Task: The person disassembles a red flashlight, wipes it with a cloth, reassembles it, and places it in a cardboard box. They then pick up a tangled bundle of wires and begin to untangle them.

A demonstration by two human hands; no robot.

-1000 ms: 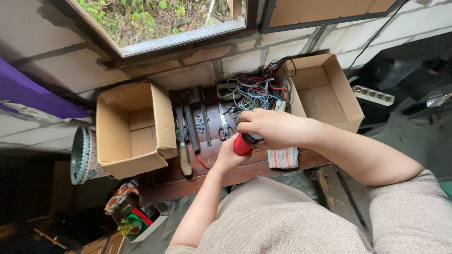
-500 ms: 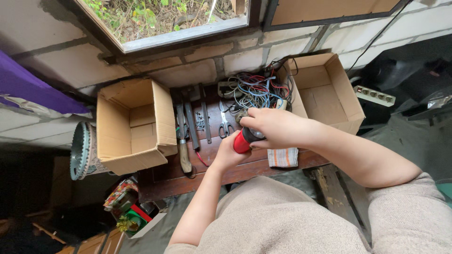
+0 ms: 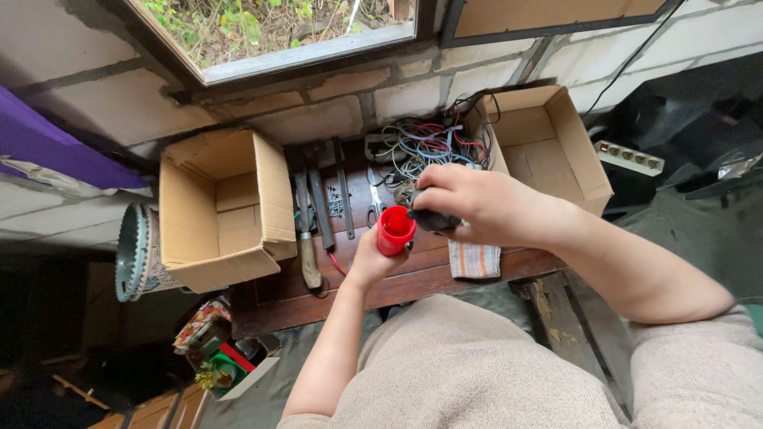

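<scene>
Red plastic cup-shaped part, held up in front of the chest, above the dark wooden bench. Gripped from below by the left hand, fingers wrapped tight round its lower end, open mouth facing up. Just to the right of that grip, touching the red rim, a black knobby piece, pinched from above by the right hand with fingers curled closed over it.

Probably light and stiff, being hard plastic, and likely a bit smooth, so best held round the sides, not by the thin rim. Black piece mostly hidden under the fingers; shape hard to tell.

Behind the grip, on the bench: scissors, a row of long dark tools, and a tangle of coloured wires. Below and right of the grip, a striped cloth hanging over the bench edge. Left of the grip, an open cardboard box; right and behind, another cardboard box. Far right, a white power strip. Up above, a window set in a block wall.
</scene>
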